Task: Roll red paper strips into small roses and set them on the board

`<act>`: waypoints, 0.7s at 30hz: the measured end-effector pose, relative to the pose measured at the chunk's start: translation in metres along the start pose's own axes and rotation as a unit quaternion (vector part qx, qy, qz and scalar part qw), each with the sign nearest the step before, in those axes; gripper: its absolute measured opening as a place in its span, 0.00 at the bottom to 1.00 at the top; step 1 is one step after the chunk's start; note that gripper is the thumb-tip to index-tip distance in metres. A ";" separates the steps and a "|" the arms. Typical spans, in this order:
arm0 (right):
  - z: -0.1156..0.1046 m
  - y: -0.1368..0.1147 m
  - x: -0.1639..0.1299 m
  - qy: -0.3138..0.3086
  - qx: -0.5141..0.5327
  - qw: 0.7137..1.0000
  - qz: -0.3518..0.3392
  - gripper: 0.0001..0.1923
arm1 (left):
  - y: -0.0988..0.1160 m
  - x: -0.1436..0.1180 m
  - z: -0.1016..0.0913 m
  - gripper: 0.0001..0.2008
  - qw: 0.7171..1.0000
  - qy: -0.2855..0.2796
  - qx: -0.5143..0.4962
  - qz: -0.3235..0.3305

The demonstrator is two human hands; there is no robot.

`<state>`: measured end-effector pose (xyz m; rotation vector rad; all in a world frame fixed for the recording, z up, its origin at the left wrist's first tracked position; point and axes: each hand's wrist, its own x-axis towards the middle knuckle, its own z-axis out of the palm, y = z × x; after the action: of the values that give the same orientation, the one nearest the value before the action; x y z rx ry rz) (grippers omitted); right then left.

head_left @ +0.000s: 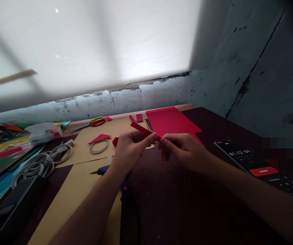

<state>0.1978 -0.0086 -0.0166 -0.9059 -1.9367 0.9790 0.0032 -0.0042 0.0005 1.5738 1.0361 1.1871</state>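
Between both hands, above the dark table, is a narrow red paper strip [141,129]. My left hand [132,148] pinches it, and one end sticks out toward the upper left. My right hand [184,148] closes on the strip's other part at the fingertips, close beside the left thumb; a bit of red shows below those fingers. Just left of my left hand lies a small crumpled or rolled red paper piece [115,142], partly covered. A blue glue gun [103,170] rests under my left forearm, its body mostly hidden.
Red paper sheets [173,119] lie behind my hands. Tan paper [78,146] carries a grey ring [99,146], a red paper triangle [99,138] and scissors [89,124]. Grey rings [37,166], a black box-like object [16,207] and a tissue pack [44,133] stand left. A phone [253,163] lies right.
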 end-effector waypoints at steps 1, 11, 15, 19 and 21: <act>0.000 -0.001 0.000 0.006 -0.002 1.000 -0.005 0.17 | -0.001 0.000 0.000 0.11 1.000 0.011 -0.005 0.000; -0.001 -0.003 -0.001 -0.004 0.010 1.000 0.013 0.17 | -0.009 0.003 -0.003 0.10 0.993 0.072 -0.091 0.008; -0.001 -0.002 0.000 0.017 0.004 1.000 -0.009 0.17 | -0.009 0.001 0.001 0.11 0.995 -0.002 -0.095 -0.027; -0.001 -0.003 -0.002 0.052 -0.022 0.998 -0.019 0.14 | -0.008 0.003 0.000 0.10 0.992 0.013 -0.124 -0.038; 0.000 -0.005 -0.002 0.052 -0.020 0.998 -0.019 0.13 | -0.009 0.004 -0.002 0.10 0.990 0.048 -0.130 -0.032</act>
<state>0.1975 -0.0126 -0.0134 -0.9205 -1.8838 0.8570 0.0007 0.0023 -0.0064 1.2842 0.9430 1.3072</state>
